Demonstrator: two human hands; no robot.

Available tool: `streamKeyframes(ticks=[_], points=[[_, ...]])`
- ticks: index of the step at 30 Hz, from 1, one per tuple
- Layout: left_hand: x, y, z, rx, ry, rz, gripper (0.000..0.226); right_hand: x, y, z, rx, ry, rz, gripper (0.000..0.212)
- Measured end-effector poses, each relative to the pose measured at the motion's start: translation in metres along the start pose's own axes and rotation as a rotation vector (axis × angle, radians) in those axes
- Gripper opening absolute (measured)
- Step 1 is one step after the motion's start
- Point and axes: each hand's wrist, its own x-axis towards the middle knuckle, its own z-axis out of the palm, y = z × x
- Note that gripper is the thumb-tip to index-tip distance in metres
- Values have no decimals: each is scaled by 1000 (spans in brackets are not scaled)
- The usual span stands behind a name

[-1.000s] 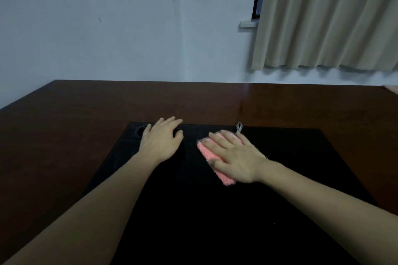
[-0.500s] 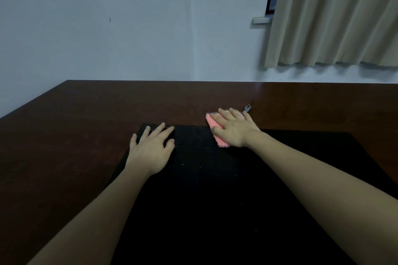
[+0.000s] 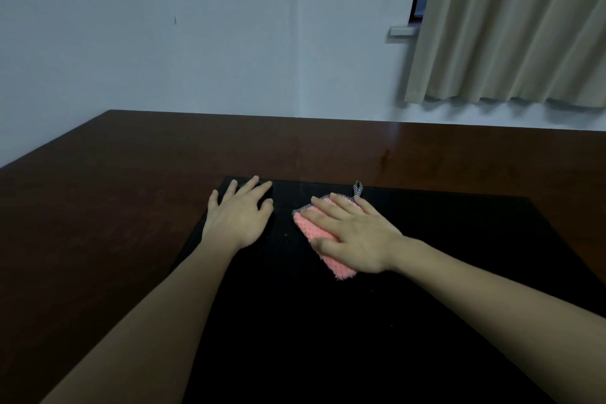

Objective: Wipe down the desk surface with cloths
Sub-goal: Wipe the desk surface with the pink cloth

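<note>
1. The right hand (image 3: 352, 233), fingers flat, presses the pink cloth (image 3: 316, 233), which has slid back from the black mat (image 3: 442, 272)'s far edge.
2. The left hand (image 3: 241, 216) stays flat on the mat, fingers spread, on the counter (image 3: 98, 207).

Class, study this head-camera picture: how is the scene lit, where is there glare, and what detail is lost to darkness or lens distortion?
Head view: the light is dim and bluish; a soft glare streak lies on the desk below the curtain; the black mat is nearly featureless; the pink cloth under the right hand stands out; the left hand reads clearly; the wide lens stretches the forearms near the bottom edge.
</note>
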Motion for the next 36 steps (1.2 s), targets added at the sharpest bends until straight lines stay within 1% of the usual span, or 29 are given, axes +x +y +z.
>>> streamKeyframes(ticks=[2, 7, 11, 15, 19, 22, 25, 28, 31, 36], points=[[1, 0, 1, 0, -1, -2, 51, 14, 7, -4, -3, 12, 26, 62], [5, -2, 2, -7, -4, 4, 51, 74, 35, -15, 10, 71, 178, 62], [6, -2, 2, -19, 7, 7, 51, 103, 40, -23, 10, 72, 220, 61], [4, -3, 1, -63, 35, 10, 52, 89, 25, -19, -15, 53, 172, 61], [0, -7, -9, -207, 118, 16, 49, 47, -9, -7, -39, 19, 21, 61], [-8, -20, -19, -166, 133, 12, 49, 22, -29, 3, -31, 9, -63, 61], [-19, -38, -28, -110, 102, 1, 49, 18, -33, 3, 1, 11, -54, 61], [-27, -60, -31, -70, 71, -22, 48, 32, -30, -2, 0, 18, -45, 61], [-29, -76, -27, -46, 47, -46, 48, 62, -23, -9, -6, 40, 9, 61], [-26, -77, -20, -19, 64, -39, 48, 116, -15, -19, 11, 75, 121, 62]])
